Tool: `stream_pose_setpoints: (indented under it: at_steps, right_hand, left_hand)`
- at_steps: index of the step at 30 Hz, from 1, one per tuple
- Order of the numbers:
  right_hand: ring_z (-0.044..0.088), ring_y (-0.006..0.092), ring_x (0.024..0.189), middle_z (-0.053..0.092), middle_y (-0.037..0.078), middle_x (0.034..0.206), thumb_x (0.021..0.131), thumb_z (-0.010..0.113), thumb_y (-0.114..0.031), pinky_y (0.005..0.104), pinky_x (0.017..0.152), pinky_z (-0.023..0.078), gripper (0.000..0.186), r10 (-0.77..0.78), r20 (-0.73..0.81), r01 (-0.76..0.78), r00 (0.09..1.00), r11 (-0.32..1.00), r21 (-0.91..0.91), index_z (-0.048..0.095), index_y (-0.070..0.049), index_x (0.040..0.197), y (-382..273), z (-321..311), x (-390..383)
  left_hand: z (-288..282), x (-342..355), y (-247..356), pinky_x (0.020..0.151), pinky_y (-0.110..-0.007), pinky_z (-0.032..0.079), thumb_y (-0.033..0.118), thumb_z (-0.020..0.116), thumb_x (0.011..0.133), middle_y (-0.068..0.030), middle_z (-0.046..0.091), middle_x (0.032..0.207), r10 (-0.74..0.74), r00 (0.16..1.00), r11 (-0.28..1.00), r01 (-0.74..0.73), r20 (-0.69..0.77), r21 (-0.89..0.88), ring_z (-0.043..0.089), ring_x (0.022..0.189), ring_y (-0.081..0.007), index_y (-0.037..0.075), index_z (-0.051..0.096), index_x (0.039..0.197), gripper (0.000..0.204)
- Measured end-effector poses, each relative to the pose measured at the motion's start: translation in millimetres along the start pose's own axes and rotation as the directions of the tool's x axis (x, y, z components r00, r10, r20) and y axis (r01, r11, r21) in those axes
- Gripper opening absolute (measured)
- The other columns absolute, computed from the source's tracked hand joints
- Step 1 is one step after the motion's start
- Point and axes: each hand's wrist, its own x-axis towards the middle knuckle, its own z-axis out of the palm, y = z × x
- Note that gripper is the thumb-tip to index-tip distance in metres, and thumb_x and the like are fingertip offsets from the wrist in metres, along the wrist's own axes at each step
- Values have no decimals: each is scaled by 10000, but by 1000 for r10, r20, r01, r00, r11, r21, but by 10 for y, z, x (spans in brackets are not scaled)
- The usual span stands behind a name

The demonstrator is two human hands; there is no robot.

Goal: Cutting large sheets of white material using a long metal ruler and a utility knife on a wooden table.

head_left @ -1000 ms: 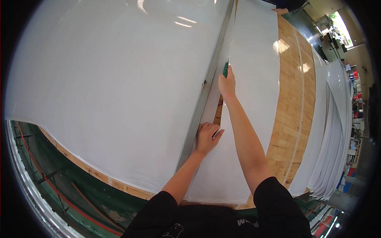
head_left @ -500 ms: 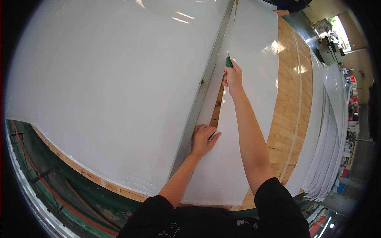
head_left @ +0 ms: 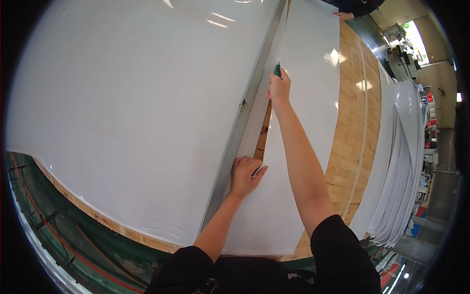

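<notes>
A green-handled utility knife [head_left: 277, 70] is gripped in my right hand [head_left: 280, 89], closed round the handle. Its blade tip meets a large white glossy sheet [head_left: 308, 98] just right of a long grey metal straightedge [head_left: 242, 110]. A slit runs lengthwise through the sheet, with brown wood showing in its wider part between my hands. Nearer to me, my left hand [head_left: 246, 175] lies on the sheet at the near end of this gap, beside the straightedge. Its fingers are bent and its thumb stands apart; the fingertips are partly hidden.
Left of the straightedge spreads a wide white sheet surface [head_left: 122, 108]. A wooden tabletop [head_left: 355, 122] shows on the right, then a stack of drooping white sheets [head_left: 394, 181]. At the far right corner, another person's hand [head_left: 344, 15] touches the sheet edge. Green-and-red framework [head_left: 63, 235] lies lower left.
My right hand and the knife have moved slightly away from me along the straightedge. The whole view has shifted a little. My left hand keeps its place on the sheet.
</notes>
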Motion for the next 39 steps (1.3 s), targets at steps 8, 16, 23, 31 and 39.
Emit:
stream_pose_setpoints:
  at_steps: [8,16,23,31,39]
  right_hand:
    - [333,86,468,419,9,735,892,468,-113,268,399,315,571,-210,-3,208,978,971,-121,300,-83,1438,537,-53,283]
    - [324,65,442,424,-7,714,907,468,-84,249,388,287,559,-295,10,295,956,954,-49,303,-98,1441,622,-38,241]
    - [308,286,1358,330,162,1464,923,447,-103,360,1108,256,545,-211,30,213,977,971,-108,275,-3,1430,385,-22,77]
    - [332,295,1346,333,173,1462,910,464,-122,361,1099,277,545,-303,53,303,952,897,-321,304,5,1415,203,-33,46]
    - [383,307,1309,403,193,1405,889,475,-144,366,1074,305,543,-185,19,184,983,950,-254,347,16,1392,62,-56,425]
  left_hand:
    - [-13,3,-11,750,-347,368,126,716,764,-29,578,691,-5,1000,1000,5,13,13,538,705,-212,56,600,750,136]
    - [-12,11,-4,752,-350,373,125,719,763,-34,580,691,0,1000,1000,0,-2,-5,539,705,-214,52,602,753,139]
    - [-16,14,-9,739,-346,377,117,701,778,-19,543,651,-2,1000,1000,1,-12,-19,524,698,-206,71,585,751,127]
    - [-14,15,-21,741,-343,374,113,703,774,-13,536,647,10,1000,999,-10,-10,-44,521,697,-203,71,586,751,126]
    - [-5,8,-36,735,-333,360,114,731,754,-16,547,659,15,1000,999,-14,6,-49,525,685,-196,67,597,734,143]
